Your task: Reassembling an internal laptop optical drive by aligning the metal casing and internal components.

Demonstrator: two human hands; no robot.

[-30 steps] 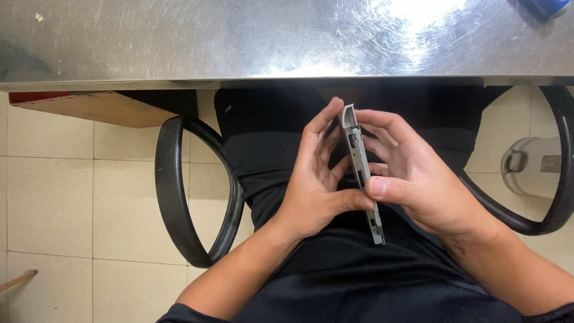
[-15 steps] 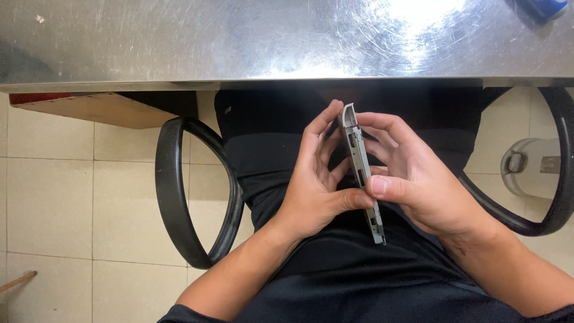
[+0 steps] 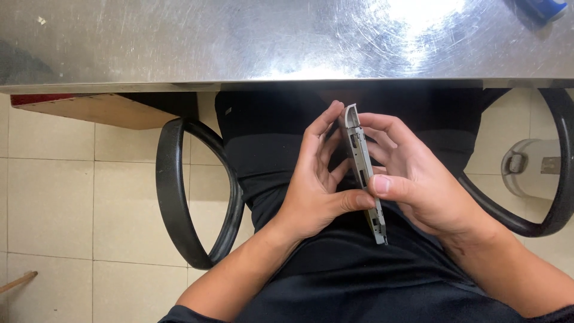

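Head cam looking down for me: steel table (image 3: pixel 179 42) up top, black chair armrests (image 3: pixel 179 197) either side, then my left hand (image 3: pixel 317 191) and right hand (image 3: pixel 418 185) both pinching a thin grey slotted bracket (image 3: pixel 363 170) edge-on over my lap, just below the table edge.

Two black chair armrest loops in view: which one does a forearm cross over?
The right armrest loop: the right hand's forearm overlaps its lower end. The left armrest loop stands clear of the left hand and arm.
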